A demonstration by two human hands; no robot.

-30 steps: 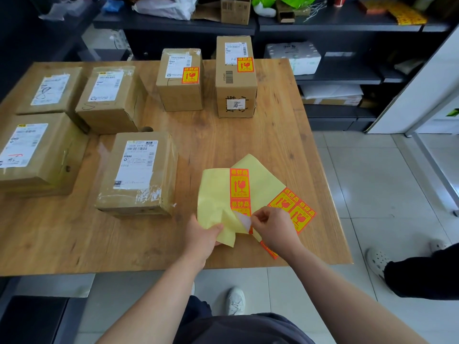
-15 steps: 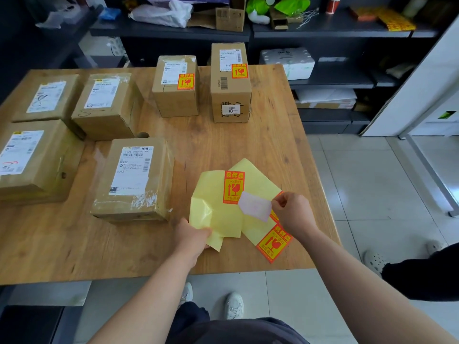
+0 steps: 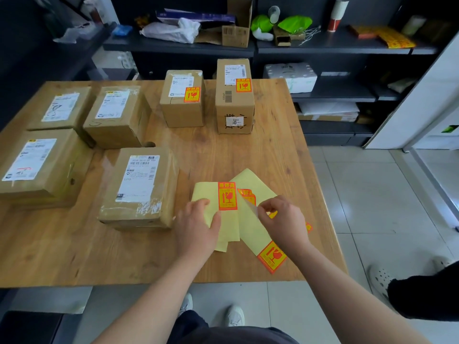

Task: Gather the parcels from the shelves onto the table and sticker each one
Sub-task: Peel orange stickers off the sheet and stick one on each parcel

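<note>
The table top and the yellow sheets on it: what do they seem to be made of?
Table top: wood, probably, with a matte finish; grain lines and knots show. Yellow sheets: thin, slightly glossy backing paper, it seems; they fold and carry orange stickers.

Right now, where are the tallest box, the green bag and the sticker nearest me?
Tallest box (image 3: pixel 238 100): head view, bare cardboard near its middle.
Green bag (image 3: pixel 294 23): head view, its middle.
Nearest sticker (image 3: pixel 272 256): head view, its glass symbol.

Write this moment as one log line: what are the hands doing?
step: peeling sticker | left hand: presses backing sheet flat | right hand: pinches part-lifted sticker | nearest parcel: no sticker yet
</note>
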